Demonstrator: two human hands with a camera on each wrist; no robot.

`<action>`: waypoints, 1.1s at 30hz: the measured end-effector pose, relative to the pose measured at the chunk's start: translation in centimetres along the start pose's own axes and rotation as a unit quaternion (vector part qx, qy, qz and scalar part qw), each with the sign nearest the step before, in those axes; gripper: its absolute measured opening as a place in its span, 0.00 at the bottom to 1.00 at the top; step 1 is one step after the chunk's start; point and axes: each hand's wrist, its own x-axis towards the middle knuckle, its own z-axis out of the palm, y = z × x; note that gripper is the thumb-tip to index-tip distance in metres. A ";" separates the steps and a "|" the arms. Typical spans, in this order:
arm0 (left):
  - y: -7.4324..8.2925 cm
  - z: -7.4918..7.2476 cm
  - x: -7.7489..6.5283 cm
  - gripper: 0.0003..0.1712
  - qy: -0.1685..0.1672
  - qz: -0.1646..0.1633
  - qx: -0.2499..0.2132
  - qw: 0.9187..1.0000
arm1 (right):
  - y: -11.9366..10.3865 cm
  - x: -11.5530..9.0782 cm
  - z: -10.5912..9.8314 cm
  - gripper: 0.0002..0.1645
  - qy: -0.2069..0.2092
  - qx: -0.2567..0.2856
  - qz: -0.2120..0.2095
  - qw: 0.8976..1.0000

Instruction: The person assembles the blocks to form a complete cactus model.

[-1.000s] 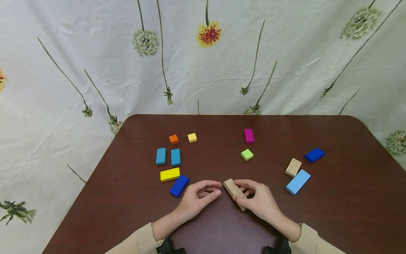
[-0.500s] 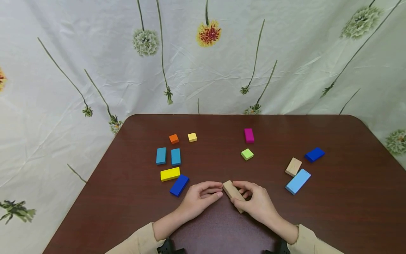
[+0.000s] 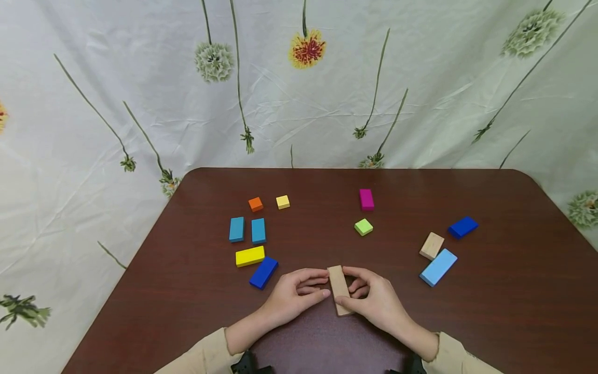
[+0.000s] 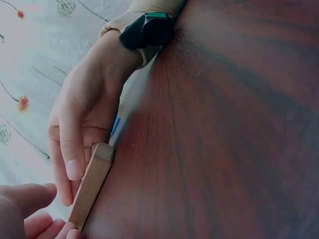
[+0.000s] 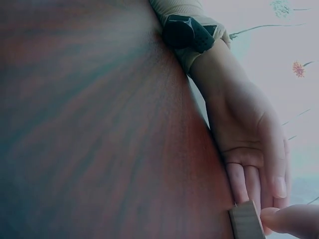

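Note:
A plain wooden block (image 3: 339, 285) lies lengthwise on the brown table between both hands. My right hand (image 3: 380, 298) holds its right side, thumb at the near end and index finger at the far end. From the left, my left hand (image 3: 294, 296) reaches to the block's far end with index fingertip right at the edge; its thumb stays beside the long side. In the left wrist view the block (image 4: 92, 184) rests along the table, the right thumb against it. Only one end of the block (image 5: 245, 221) shows in the right wrist view, beside extended left fingers (image 5: 274, 169).
Left of centre are a dark blue block (image 3: 263, 272), a yellow one (image 3: 249, 256), two light blue ones and small orange and pale yellow cubes. Magenta (image 3: 366, 200) and green (image 3: 363, 227) blocks sit farther back. On the right lie blue blocks and another wooden block (image 3: 432, 245).
The wooden block has turned from a slant to nearly straight, its near end swinging left. My right hand has moved slightly left with it; the left hand has shifted slightly right.

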 end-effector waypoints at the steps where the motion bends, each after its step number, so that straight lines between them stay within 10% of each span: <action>1: 0.0 0.0 0.0 0.24 -0.003 0.007 0.008 1.000 | 0.0 0.0 0.0 0.32 -0.001 -0.003 -0.006 1.000; 8: -0.6 0.0 -0.2 0.24 -0.015 0.108 0.129 0.986 | 0.2 -0.4 0.0 0.30 -0.003 -0.060 -0.066 0.996; 14: -1.0 0.0 -0.4 0.21 -0.012 0.222 0.265 0.938 | 0.4 -0.7 0.2 0.23 -0.002 -0.107 -0.114 0.988; 22: -0.6 -0.2 -0.7 0.19 -0.045 0.285 0.368 0.884 | 1.1 -0.9 -0.3 0.17 -0.038 -0.147 -0.194 0.969; 33: -0.5 -0.4 -0.6 0.22 -0.050 0.354 0.424 0.832 | 2.7 -0.5 -2.7 0.28 -0.090 -0.173 -0.377 0.905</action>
